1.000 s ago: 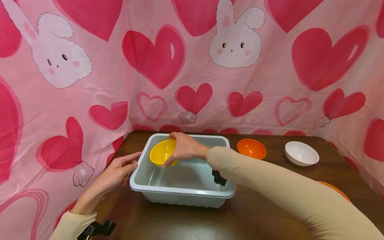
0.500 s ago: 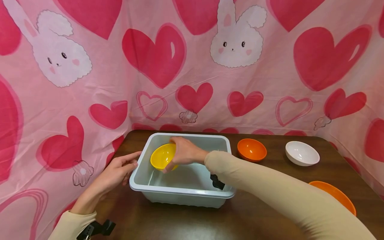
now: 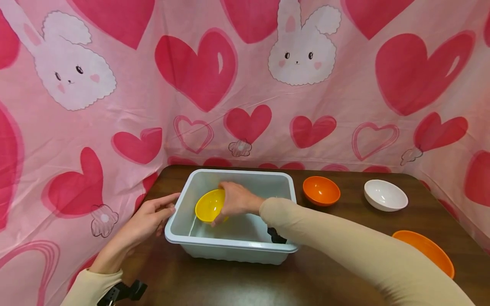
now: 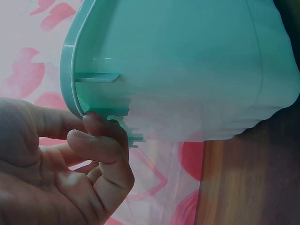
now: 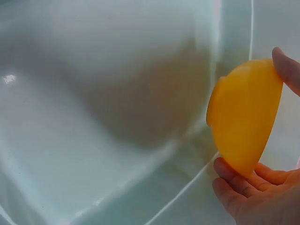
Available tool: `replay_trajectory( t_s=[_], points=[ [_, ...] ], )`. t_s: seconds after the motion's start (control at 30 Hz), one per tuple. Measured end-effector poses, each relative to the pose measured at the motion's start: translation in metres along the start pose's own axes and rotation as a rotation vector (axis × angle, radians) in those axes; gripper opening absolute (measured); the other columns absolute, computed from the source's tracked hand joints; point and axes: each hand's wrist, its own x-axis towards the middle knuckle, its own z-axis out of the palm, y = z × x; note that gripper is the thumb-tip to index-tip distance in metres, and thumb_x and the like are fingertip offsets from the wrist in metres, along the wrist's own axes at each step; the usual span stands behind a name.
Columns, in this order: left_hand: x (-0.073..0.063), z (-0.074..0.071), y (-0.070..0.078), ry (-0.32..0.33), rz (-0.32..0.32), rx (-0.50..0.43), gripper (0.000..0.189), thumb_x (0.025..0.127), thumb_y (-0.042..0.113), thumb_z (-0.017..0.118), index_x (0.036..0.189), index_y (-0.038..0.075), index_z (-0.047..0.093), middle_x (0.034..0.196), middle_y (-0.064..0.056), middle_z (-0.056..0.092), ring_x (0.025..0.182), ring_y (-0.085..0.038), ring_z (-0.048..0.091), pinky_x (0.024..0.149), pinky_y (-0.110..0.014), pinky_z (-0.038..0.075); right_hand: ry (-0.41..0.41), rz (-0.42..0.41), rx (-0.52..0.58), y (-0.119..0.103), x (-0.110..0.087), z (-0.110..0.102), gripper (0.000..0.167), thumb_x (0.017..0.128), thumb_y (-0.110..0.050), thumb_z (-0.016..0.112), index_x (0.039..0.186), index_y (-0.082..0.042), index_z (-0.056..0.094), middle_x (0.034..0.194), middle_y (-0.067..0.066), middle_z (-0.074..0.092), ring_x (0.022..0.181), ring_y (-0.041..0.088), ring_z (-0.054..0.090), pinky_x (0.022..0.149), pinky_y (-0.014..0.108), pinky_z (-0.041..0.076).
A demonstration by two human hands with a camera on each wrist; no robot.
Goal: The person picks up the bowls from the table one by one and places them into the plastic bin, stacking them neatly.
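Observation:
A yellow bowl (image 3: 209, 207) is inside the grey plastic basin (image 3: 233, 244), toward its left end. My right hand (image 3: 238, 199) holds this bowl by its rim, thumb on one side and fingers on the other. From the right wrist view, the bowl (image 5: 246, 115) is tilted on its side, and a blurred shadow falls on the basin floor nearby. My left hand (image 3: 154, 217) is at the basin's left rim. Seen from the left wrist, the thumb and curled fingers (image 4: 105, 154) pinch the rim near a corner of the basin (image 4: 187, 70).
Right of the basin on the brown wooden table (image 3: 237, 282) stand an orange bowl (image 3: 321, 191) and a white bowl (image 3: 386, 196). A larger orange dish (image 3: 426, 253) lies partly behind my right sleeve. Pink heart-patterned cloth (image 3: 245, 93) walls the table's back and sides.
My right hand has lowered the yellow bowl deeper into the basin and slightly to the right. The left hand stays at the rim. More of the orange dish shows beside the sleeve.

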Motion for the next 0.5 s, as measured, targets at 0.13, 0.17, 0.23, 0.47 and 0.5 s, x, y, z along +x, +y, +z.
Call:
replay_trajectory(
  t_s=[0.13,0.17,0.23,0.47,0.5],
  points=[
    [0.0006,-0.0005,-0.0003,-0.007,0.001,-0.009,0.058,0.106,0.007,0.056,0.158,-0.009,0.037,0.09,-0.015,0.058,0.053,-0.024,0.046,0.052,-0.03,0.049,-0.003,-0.011,-0.03,0.0019,0.0,0.0045,0.104,0.066,-0.044,0.097,0.148,-0.002,0.05,0.132,0.009,0.061,0.114,0.023,0.056,0.107,0.038,0.047],
    [0.0007,-0.0006,-0.0004,-0.008,0.0,-0.012,0.058,0.106,0.007,0.056,0.158,-0.009,0.037,0.09,-0.015,0.058,0.053,-0.024,0.046,0.052,-0.03,0.049,-0.003,-0.014,-0.038,0.0022,0.0003,0.0053,0.103,0.066,-0.044,0.097,0.147,-0.002,0.05,0.131,0.009,0.061,0.113,0.023,0.056,0.106,0.037,0.047],
    [0.0007,-0.0006,-0.0005,-0.01,0.002,-0.014,0.058,0.105,0.007,0.057,0.158,-0.008,0.037,0.089,-0.015,0.058,0.053,-0.024,0.046,0.052,-0.031,0.049,-0.003,-0.019,-0.045,0.0025,0.0009,0.0067,0.102,0.066,-0.044,0.097,0.147,-0.002,0.05,0.128,0.009,0.061,0.111,0.023,0.056,0.105,0.037,0.048],
    [0.0008,-0.0007,-0.0004,-0.013,0.01,-0.012,0.058,0.105,0.007,0.057,0.158,-0.009,0.037,0.089,-0.014,0.057,0.053,-0.026,0.046,0.052,-0.031,0.049,-0.025,0.009,-0.058,0.0032,0.0048,0.0097,0.103,0.066,-0.045,0.096,0.148,-0.005,0.049,0.129,0.008,0.06,0.112,0.022,0.055,0.106,0.039,0.048],
    [0.001,-0.0009,-0.0004,-0.012,0.011,-0.012,0.058,0.105,0.007,0.057,0.158,-0.009,0.037,0.089,-0.014,0.057,0.053,-0.026,0.046,0.052,-0.031,0.049,-0.028,0.012,-0.057,0.0026,0.0049,0.0096,0.103,0.066,-0.045,0.097,0.148,-0.005,0.048,0.129,0.008,0.06,0.112,0.023,0.055,0.106,0.039,0.048]
  ],
)
